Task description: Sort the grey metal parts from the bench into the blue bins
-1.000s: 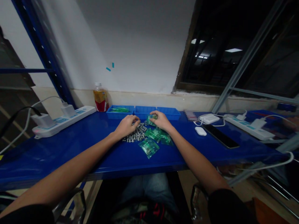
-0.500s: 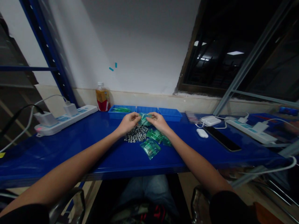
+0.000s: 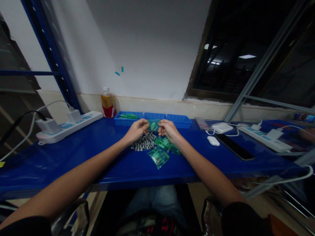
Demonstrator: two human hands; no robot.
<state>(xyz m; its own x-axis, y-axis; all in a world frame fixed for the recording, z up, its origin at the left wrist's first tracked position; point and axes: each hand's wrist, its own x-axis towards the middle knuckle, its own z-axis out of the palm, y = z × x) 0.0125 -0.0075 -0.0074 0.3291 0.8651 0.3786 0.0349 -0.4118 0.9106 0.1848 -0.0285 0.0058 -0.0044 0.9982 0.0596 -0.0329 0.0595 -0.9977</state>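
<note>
Between my two hands is a small green-tinted clear plastic bag, held up over the table. My left hand pinches its left edge, and my right hand grips its right edge. Below them lies a pile of small silvery metal screws or similar fasteners. Right of the pile rest more green bags, one partly under my right hand's side and another nearer the front edge, with small metal parts showing inside.
Behind my hands stands a blue three-part tray, with green bags in its left part. A drink bottle is beside it. Power strips lie left and right. A phone and a white earbud case are at right.
The bag shows flatter and wider between my hands. My right fingers have shifted slightly, with more of them now curled below the bag's edge. The things on the table look unmoved.
</note>
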